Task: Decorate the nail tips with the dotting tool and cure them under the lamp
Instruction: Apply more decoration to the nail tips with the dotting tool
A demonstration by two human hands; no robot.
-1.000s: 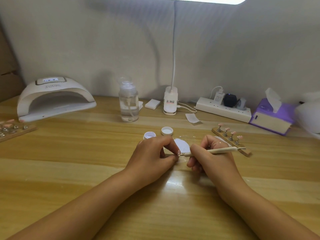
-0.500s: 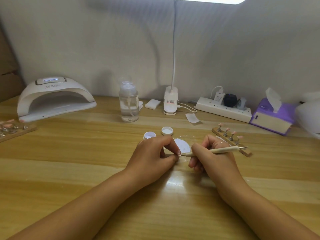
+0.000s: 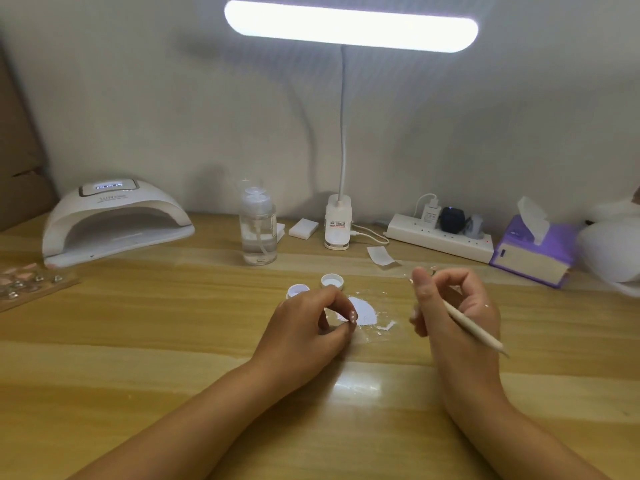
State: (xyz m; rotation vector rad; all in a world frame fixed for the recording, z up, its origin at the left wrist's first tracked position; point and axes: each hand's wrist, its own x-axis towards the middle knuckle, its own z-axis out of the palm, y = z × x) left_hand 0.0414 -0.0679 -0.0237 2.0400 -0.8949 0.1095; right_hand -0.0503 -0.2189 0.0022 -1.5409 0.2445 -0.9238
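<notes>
My left hand (image 3: 308, 330) rests on the wooden table and pinches a small pink nail tip (image 3: 352, 317) between thumb and forefinger, just left of a white paint patch (image 3: 364, 311). My right hand (image 3: 457, 303) is raised to the right of the patch, apart from the nail tip. It grips the cream dotting tool (image 3: 476, 330), whose free end points down to the right. The white curing lamp (image 3: 114, 220) stands at the back left with its mouth empty. My right hand hides the nail stand on the right.
Two open white paint pots (image 3: 332, 281) (image 3: 297, 291) sit behind my left hand. A wooden stand of nail tips (image 3: 29, 282) lies far left. A clear pump bottle (image 3: 258, 233), desk lamp base (image 3: 337, 221), power strip (image 3: 440, 237) and purple tissue box (image 3: 533, 251) line the back.
My right hand has lifted away from the nail tip and moved right, swinging the dotting tool down to the right. My left hand stays put. The view has tilted up.
</notes>
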